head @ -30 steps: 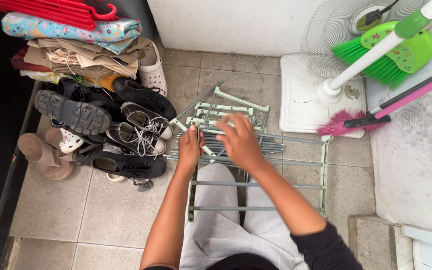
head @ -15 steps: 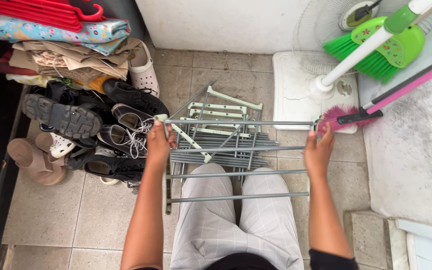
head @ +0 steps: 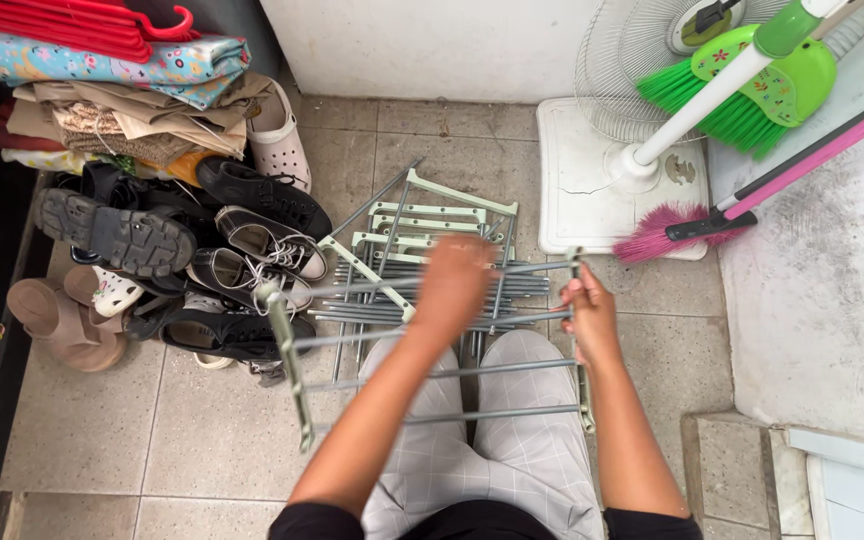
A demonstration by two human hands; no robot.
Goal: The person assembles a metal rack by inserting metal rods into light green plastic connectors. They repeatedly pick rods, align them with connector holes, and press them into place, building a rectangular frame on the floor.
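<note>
Left hand (head: 455, 280) shifted from rack's (head: 432, 375) left rail to centre rods, grip blurred, right hand (head: 589, 318) fingers clasping right rail

bare tiles (head: 102, 440) open lower left, shoe pile (head: 182, 260) crowding rack's (head: 432, 340) left, fan base (head: 602, 180) behind right

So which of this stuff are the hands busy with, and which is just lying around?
In the job:
- right hand gripping the rack shelf by its side rail
- left hand over the shelf bars
- loose rack parts on the floor

Just lying about:
- pile of shoes
- folded clothes
- green broom
- pink broom
- fan
</note>
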